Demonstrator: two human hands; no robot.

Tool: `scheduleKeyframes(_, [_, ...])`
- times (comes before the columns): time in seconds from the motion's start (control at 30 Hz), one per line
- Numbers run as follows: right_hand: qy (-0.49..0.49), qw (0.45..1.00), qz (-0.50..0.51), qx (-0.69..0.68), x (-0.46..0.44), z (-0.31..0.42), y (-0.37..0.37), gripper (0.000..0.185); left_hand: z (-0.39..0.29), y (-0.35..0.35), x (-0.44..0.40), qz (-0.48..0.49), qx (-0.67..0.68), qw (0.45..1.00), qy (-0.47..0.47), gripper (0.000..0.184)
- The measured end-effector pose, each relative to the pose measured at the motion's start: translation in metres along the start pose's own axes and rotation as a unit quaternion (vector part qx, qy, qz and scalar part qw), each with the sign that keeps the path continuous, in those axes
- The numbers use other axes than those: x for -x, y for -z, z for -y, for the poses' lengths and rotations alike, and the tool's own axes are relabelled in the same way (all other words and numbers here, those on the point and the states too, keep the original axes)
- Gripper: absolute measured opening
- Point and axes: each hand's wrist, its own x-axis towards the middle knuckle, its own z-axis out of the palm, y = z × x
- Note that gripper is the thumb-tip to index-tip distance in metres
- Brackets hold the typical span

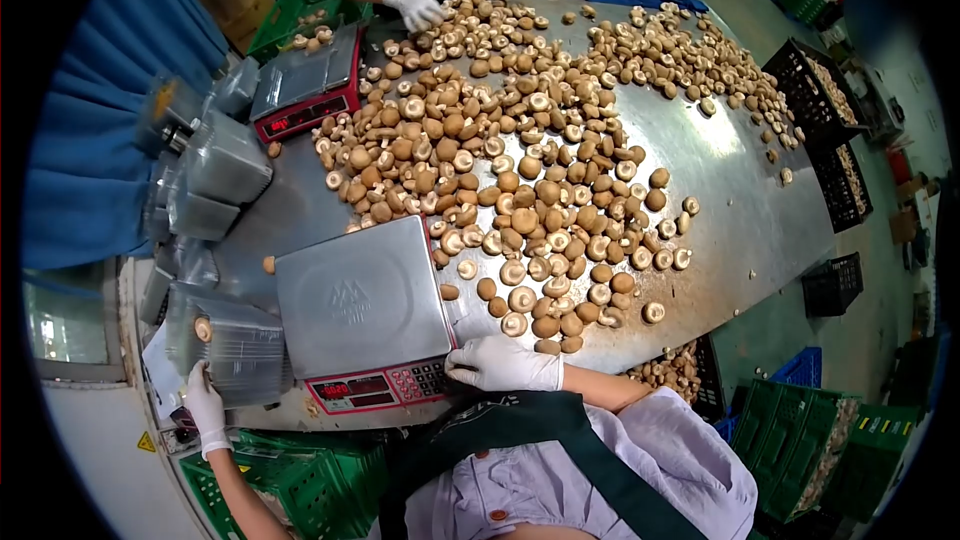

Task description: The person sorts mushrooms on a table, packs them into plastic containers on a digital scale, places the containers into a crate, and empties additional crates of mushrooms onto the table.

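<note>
While the gloved right hand [505, 365] lies at the near right corner of the digital scale [350, 285], beside its keypad [418, 380], the gloved left hand [207, 410] is at the outer edge of the nested clear plastic trays [250, 355]. These trays stand just left of the scale, near the edge of the metal surface [780, 240], with a single mushroom [203, 328] showing against them, above the left fingers. The trays look light and thin-walled, springy rather than stiff, and probably slippery to a glove; nested so closely, they may cling together, so a rim pinched between thumb and fingers would be the surest hold. The loose mushrooms [525, 220] heaped beyond the scale should be light and slightly soft, with caps that could bruise and stems that could snap; a gentle grip around the cap suits them.

The left fingertips meet the tray edge, but I cannot tell whether they pinch a rim or merely touch it. The right fingers are bent, their tips unclear against the scale; nothing shows in them, though a grasp cannot be ruled out. Glare blurs the separate tray walls, the display digits are hard to read, and the co-worker's head is cut off.
</note>
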Motion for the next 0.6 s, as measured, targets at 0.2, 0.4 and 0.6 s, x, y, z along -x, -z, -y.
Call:
scheduleKeyframes(0.2, [-0.007, 1.0, -0.007, 0.003, 0.007, -0.004, 0.005, 0.023, 0.009, 0.009, -0.019, 0.145, 0.164, 0.973, 0.075, 0.028])
scheduleKeyframes(0.4, [-0.018, 0.998, -0.056, 0.002, 0.022, -0.011, 0.022, 0.024, 0.028, -0.006, -0.016, 0.091, 0.171, 0.977, 0.09, 0.019])
scheduleKeyframes(0.6, [-0.079, 0.99, -0.11, 0.04, 0.05, -0.044, 0.049, 0.021, 0.028, -0.002, -0.017, -0.075, 0.135, 0.973, 0.174, 0.024])
